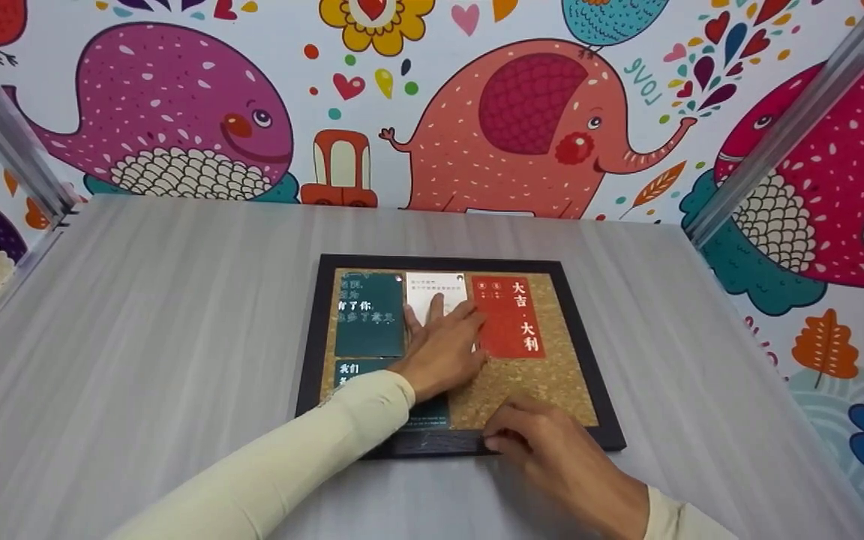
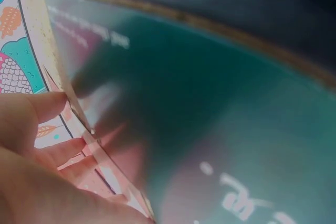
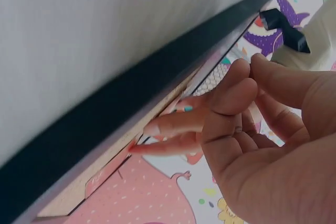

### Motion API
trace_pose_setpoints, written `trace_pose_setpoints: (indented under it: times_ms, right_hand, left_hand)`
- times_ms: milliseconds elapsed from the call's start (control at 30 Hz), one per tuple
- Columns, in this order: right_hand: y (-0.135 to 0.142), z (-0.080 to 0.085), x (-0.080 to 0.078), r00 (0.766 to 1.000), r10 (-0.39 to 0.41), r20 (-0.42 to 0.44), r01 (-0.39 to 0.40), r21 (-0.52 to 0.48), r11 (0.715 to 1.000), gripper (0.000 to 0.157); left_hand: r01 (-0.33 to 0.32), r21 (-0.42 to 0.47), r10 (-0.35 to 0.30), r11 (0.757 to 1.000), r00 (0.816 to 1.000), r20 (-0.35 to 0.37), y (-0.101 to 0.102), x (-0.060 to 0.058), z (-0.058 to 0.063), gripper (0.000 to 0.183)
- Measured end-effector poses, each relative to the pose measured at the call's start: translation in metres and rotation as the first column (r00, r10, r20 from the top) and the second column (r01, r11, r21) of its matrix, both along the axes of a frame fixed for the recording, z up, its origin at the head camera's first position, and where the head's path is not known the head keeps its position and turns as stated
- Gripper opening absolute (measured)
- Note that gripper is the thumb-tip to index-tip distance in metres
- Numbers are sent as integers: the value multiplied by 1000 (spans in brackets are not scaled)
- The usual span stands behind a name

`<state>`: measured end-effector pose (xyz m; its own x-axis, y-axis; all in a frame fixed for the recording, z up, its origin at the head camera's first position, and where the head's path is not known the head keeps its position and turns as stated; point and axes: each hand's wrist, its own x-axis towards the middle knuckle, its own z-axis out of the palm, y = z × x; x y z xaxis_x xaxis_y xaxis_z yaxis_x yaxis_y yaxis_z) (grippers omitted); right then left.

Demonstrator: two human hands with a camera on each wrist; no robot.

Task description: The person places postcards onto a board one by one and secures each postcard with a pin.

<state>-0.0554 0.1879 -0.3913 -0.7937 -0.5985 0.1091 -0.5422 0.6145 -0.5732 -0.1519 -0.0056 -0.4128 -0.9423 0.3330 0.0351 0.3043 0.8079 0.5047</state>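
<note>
My left hand (image 1: 443, 349) lies with spread fingers on a white card (image 1: 432, 283), covering its lower part. The card sits on a black-framed cork board (image 1: 529, 386), between a dark green card (image 1: 368, 336) and a red card (image 1: 503, 319) with white Chinese characters. Another green card (image 1: 432, 416) shows below, partly hidden by the left forearm. At the board's front edge, my right hand (image 1: 559, 446) has curled fingers. In the right wrist view its thumb and index fingertips (image 3: 241, 69) meet; I cannot tell whether something small is between them.
The board's black frame (image 1: 589, 367) lies flat on a pale grey table (image 1: 177, 322). A colourful cartoon wall (image 1: 357, 90) rises behind the table. Metal posts (image 1: 784, 112) stand at the table's back corners.
</note>
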Motion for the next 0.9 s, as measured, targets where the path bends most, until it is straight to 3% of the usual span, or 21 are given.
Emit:
trace_pose_setpoints:
  times_ms: [100,233,700,900]
  right_hand:
    - [2,0,-4,995,-15,-101,9,-59,998,16]
    - [6,0,-12,987,-47,-154,30,-107,994,20]
    - [20,2,-46,982,-190,-10,187,-138,973,11]
    - [26,-4,-57,970,-242,-13,238,-135,962,13]
  left_hand:
    - [0,-8,0,1000,1000,2,0,0,0,45]
    - [1,-22,-1,1000,1000,4,1,-1,0,46]
    - [-5,-35,5,999,1000,-1,2,-1,0,48]
    - [0,-31,0,1000,1000,-8,1,-1,0,46]
